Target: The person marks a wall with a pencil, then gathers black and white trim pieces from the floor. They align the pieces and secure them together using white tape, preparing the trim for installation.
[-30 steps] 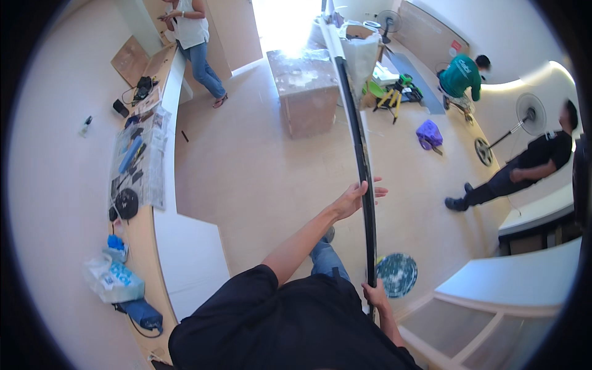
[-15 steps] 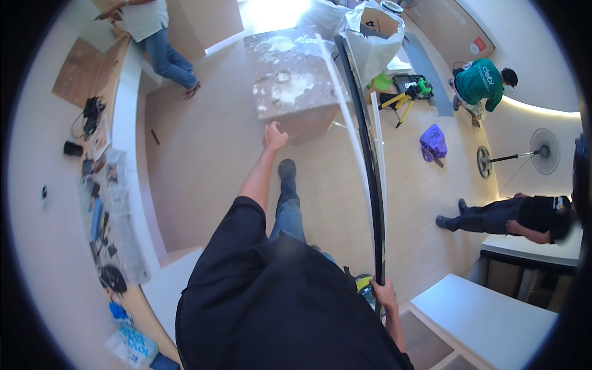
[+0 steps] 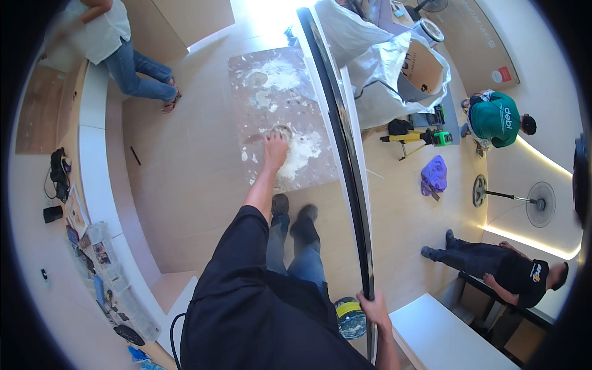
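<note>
Right hand: fingers clamped around long black-and-white strip near lower end; left hand: fingers at round grey object, cannot tell if clamped.

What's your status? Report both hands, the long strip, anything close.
Right hand gripping long black strip near its lower end. Left hand at stained box top, grip unclear. White plastic bag appears beside strip's upper part.
</note>
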The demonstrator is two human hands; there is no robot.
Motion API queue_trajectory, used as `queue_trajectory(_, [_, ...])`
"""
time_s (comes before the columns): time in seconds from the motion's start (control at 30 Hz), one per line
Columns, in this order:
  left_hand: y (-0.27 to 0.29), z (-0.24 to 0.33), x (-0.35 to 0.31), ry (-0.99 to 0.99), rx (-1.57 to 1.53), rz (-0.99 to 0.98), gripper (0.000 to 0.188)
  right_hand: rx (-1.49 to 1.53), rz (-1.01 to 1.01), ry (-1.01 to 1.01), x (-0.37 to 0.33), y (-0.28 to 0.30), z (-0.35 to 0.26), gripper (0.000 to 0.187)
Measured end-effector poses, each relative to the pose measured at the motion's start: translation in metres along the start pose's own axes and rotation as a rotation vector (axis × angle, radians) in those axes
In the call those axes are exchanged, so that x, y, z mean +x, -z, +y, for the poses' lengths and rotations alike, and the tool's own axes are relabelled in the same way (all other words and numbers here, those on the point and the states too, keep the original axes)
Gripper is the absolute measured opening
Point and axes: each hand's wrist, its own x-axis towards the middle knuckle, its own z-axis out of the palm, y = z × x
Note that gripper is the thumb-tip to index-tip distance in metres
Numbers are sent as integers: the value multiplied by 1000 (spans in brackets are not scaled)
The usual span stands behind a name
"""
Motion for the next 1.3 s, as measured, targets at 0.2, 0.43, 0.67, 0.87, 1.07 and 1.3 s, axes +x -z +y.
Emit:
queue_trajectory(0.2, [31,-25,13,101,-238,39,21,116,-114,39,147,-12,-105,29])
queue_trajectory(0.43, [157,-63,72,582,-1626,5,38,158,-184,164,268,-66,-243,29])
queue_trajectory(0.67, [227,-130,195,113,-2298,89,49,71,-63,320,359,-134,-374,34])
queue_trajectory(0.87, [166,-191,327,358,-1673,118,32,152,-98,174,456,-169,-447,33])
queue_trajectory(1.07, [57,-218,439,563,-1284,175,40,137,-91,47,551,-172,-480,34])
queue_trajectory(1.3, [17,-242,502,671,-842,148,80,160,8,72,614,-197,-479,22])
